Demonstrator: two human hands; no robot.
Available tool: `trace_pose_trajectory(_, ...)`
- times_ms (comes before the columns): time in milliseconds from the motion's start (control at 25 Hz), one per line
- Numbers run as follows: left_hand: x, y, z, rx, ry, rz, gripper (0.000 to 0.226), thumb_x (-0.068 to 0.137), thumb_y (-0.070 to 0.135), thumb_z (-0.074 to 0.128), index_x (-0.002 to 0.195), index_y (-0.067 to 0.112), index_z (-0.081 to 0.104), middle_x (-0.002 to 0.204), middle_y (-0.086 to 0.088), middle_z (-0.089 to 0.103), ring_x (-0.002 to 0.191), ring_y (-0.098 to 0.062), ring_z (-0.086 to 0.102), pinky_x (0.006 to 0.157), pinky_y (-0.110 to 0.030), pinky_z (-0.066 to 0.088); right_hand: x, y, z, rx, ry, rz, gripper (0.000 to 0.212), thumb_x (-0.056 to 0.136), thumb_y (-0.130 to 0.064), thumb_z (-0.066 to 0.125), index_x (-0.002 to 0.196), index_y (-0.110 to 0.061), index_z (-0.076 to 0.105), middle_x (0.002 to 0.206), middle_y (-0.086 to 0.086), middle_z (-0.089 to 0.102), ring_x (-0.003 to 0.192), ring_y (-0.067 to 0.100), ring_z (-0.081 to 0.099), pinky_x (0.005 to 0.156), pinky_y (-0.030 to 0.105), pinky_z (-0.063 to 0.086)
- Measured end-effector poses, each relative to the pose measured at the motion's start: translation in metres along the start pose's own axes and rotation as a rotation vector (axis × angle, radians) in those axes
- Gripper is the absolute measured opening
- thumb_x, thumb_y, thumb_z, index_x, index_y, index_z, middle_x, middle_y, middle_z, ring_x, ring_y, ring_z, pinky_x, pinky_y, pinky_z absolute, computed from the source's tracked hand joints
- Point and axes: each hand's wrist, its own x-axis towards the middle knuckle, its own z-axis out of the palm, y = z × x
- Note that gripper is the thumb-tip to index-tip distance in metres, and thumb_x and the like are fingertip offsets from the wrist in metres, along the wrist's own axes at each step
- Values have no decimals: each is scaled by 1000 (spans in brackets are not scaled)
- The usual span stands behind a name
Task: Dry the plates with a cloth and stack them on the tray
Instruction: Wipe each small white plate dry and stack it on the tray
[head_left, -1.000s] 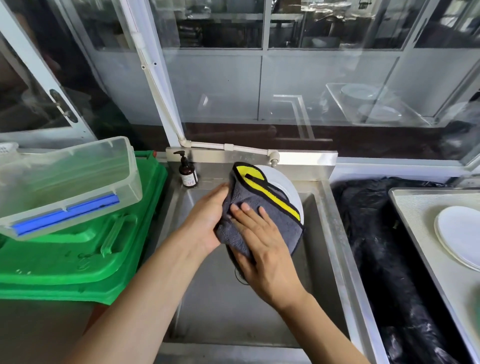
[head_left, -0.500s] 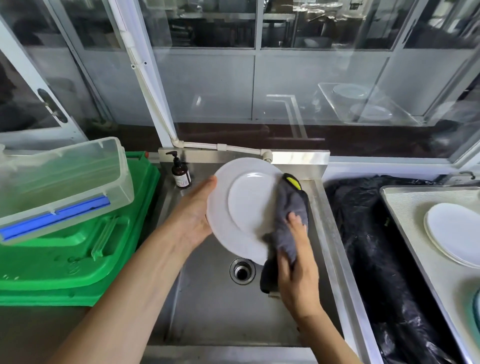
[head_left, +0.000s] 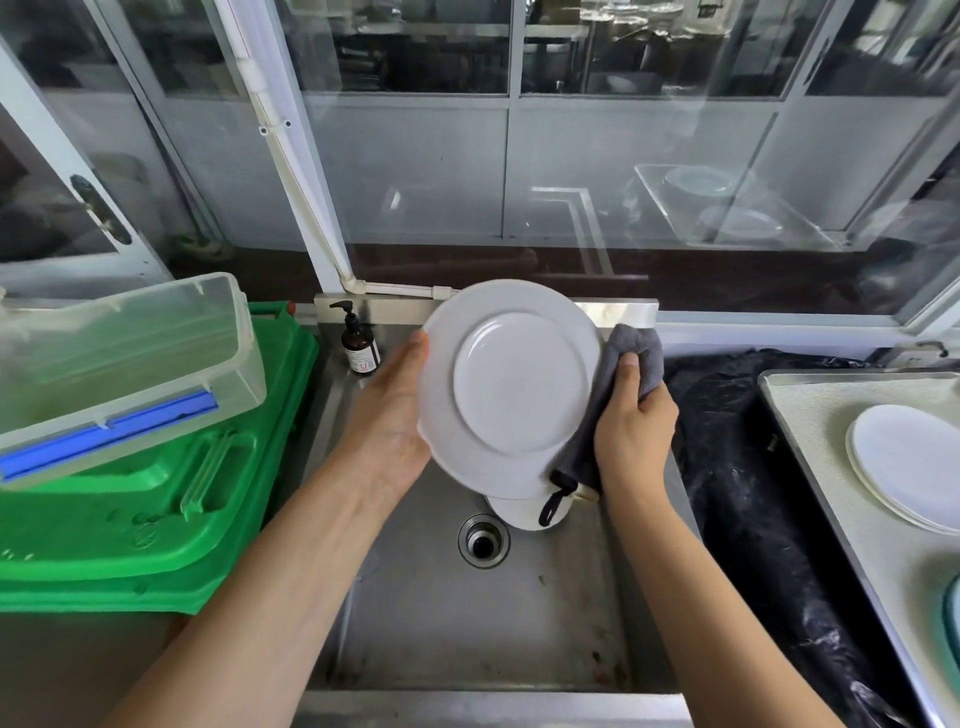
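Now the left hand (head_left: 387, 415) holds the round white plate (head_left: 511, 387) upright over the steel sink (head_left: 467, 623), mid-frame. The right hand (head_left: 631, 421) grips the grey cloth (head_left: 626, 364) on its rim. Drying looks nearly done; next, carry it to the metal tray (head_left: 810, 426) at right, onto the stacked white plates (head_left: 909, 462).

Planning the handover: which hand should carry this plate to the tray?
Probably the left hand: it already holds the plate, while the right hand, though nearer the tray, is full of cloth.
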Motion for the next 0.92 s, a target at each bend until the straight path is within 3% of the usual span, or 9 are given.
trace_pose_trajectory(160,-2,-5,4,-38,63,53,38,103,31,54,135,11,60,132,-15,66,125,-33,60,108,-54,46,-23,5,9,87,65,170,45,106,-49,40,120,-17,68,99,-9,70,95,7,67,79,25,51)
trace_pose_trajectory(240,-1,-5,5,-59,93,69,37,103,31,54,134,11,61,124,-10,70,113,-27,66,101,-47,53,-41,11,15,117,55,248,51,106,-53,36,131,-17,63,101,-14,67,96,5,65,78,24,48)
trace_pose_trajectory(360,1,-2,7,-54,108,74,41,103,29,57,138,8,56,112,-4,70,103,-22,64,90,-41,53,-58,22,20,134,-1,282,53,106,-56,34,136,-20,58,96,-23,62,85,-8,59,72,15,44)
trace_pose_trajectory(480,3,-3,2,-31,90,56,40,102,29,57,135,7,58,126,-13,68,109,-28,64,100,-51,50,-44,17,13,77,-12,242,50,106,-55,35,117,-17,64,91,-13,70,84,2,69,70,21,50)
trace_pose_trajectory(600,1,-2,1,19,49,39,38,101,30,58,133,10,62,130,-14,67,120,-32,64,106,-53,48,-15,4,2,-48,11,10,35,108,-46,38,122,-23,61,102,-14,67,103,6,64,86,22,45)
trace_pose_trajectory(720,1,2,1,62,-4,51,37,101,31,58,131,11,62,127,-12,69,116,-28,66,100,-46,53,-1,-5,0,-166,-124,-217,16,108,-41,42,110,-36,57,99,-21,66,100,-2,62,82,7,42)
trace_pose_trajectory(800,3,5,1,86,-18,79,34,100,31,59,128,12,64,118,-8,73,105,-23,69,88,-38,57,0,-6,1,-239,-239,-373,28,107,-37,45,130,-25,58,130,-9,66,128,9,56,105,18,42)
trace_pose_trajectory(840,4,3,3,108,-20,95,33,101,29,58,126,11,65,117,-9,73,104,-23,70,88,-36,57,-2,-9,3,-301,-302,-480,41,107,-34,47,145,-19,52,149,-3,55,142,12,45,117,26,33)
trace_pose_trajectory(920,6,-2,11,132,-2,123,25,101,24,57,118,7,67,122,-18,70,114,-33,66,101,-43,52,-10,-17,13,-401,-420,-728,55,105,-33,49,155,-12,41,162,1,37,152,16,30,127,34,19)
